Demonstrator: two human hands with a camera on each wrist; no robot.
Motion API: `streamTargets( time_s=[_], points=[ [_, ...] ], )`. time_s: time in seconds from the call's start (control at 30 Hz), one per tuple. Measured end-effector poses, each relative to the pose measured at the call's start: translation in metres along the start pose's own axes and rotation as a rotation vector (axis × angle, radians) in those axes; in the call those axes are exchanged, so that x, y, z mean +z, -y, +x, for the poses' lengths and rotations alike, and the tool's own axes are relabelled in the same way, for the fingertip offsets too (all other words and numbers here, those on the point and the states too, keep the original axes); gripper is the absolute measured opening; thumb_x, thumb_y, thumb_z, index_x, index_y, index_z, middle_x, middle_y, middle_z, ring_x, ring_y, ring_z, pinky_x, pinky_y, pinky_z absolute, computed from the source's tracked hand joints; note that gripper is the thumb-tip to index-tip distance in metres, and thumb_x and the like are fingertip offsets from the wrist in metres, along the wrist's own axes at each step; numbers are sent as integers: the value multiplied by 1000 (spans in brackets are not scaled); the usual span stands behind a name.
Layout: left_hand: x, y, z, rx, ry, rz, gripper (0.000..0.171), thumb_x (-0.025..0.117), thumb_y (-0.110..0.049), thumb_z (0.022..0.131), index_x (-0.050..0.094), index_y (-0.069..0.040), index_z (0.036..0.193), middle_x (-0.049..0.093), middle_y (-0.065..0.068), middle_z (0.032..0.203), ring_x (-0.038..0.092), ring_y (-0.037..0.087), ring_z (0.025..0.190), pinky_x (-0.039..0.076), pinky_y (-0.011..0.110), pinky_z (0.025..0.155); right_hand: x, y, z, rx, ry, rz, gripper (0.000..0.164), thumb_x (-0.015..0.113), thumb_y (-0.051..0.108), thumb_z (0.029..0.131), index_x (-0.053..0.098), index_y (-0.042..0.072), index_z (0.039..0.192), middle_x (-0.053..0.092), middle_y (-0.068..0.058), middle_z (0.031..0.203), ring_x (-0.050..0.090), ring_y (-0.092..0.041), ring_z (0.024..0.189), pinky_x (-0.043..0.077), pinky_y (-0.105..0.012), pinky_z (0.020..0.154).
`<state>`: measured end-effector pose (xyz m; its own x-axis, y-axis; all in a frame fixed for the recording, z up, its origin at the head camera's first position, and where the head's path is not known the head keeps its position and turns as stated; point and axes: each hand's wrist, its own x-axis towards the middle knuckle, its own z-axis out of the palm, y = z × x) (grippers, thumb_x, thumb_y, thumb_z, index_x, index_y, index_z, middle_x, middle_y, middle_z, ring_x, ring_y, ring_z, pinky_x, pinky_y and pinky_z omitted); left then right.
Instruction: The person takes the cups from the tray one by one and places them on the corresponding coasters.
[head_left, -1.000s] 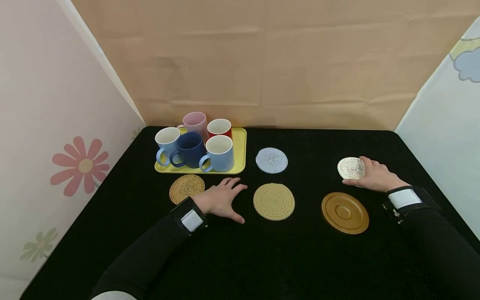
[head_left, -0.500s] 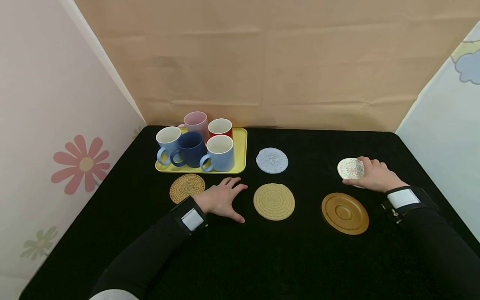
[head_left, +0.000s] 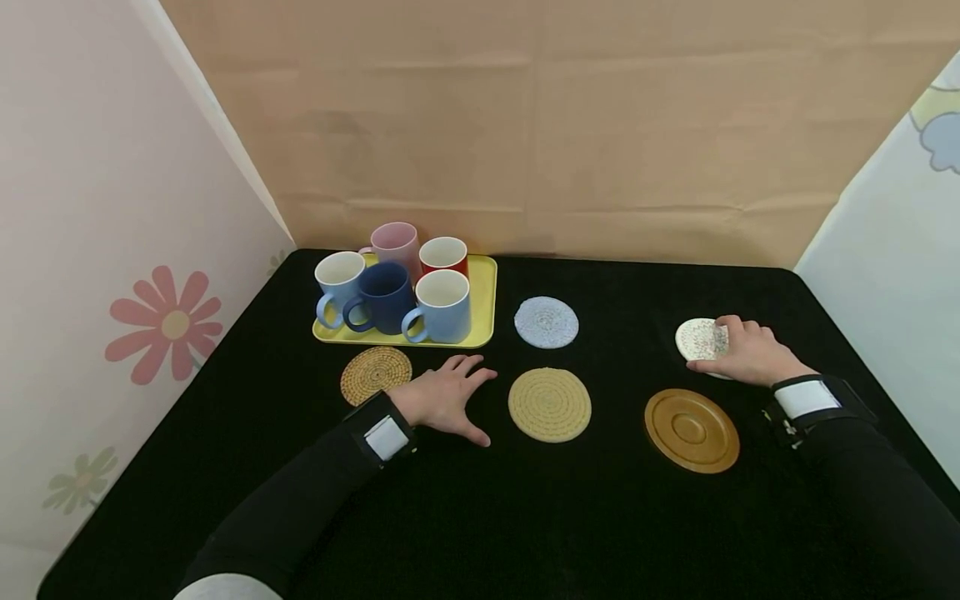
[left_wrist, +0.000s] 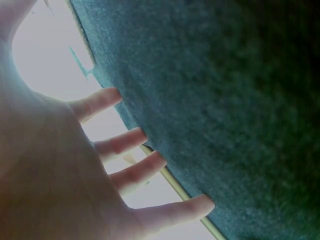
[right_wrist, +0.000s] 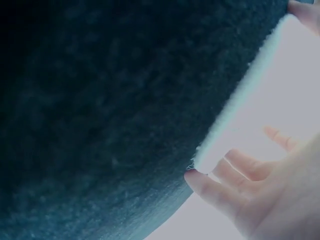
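My right hand (head_left: 753, 354) spans a white speckled round coaster (head_left: 699, 340) at the right of the table, gripping it by opposite edges. The right wrist view has the thumb at one end of the pale coaster edge (right_wrist: 245, 95) and a fingertip at the other; the palm covers part of it in the head view. My left hand (head_left: 444, 400) holds nothing, its fingers spread low over the black cloth. It lies between a woven brown coaster (head_left: 377, 374) and a yellow braided coaster (head_left: 550, 405). Dark cloth fills much of the left wrist view beyond the spread fingers (left_wrist: 131, 142).
A yellow tray (head_left: 483, 304) at the back left bears several mugs, a dark blue mug (head_left: 387, 300) and a light blue mug (head_left: 447, 312) in front. A pale blue coaster (head_left: 547, 322) and a brown wooden saucer (head_left: 692, 431) lie on the cloth. Walls enclose the table's back and sides.
Both hands keep their places; the right stays on the white coaster and the left stays spread. The head view has shifted very slightly.
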<state>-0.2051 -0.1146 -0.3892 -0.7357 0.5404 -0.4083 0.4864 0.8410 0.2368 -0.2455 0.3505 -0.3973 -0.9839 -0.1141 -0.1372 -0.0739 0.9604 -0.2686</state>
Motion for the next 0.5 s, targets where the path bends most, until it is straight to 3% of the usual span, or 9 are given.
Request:
streamTargets(
  time_s=[0.5],
  points=[
    [1,0,1,-10,3,9,99,72,-66,73,27,-28,152,10,10,161,14,34,144,31,59,104,2,25,12,-20,42,7,103,68,62,79,25,-13,135,31,-44,123,34,-55,105,40,-64,75]
  ],
)
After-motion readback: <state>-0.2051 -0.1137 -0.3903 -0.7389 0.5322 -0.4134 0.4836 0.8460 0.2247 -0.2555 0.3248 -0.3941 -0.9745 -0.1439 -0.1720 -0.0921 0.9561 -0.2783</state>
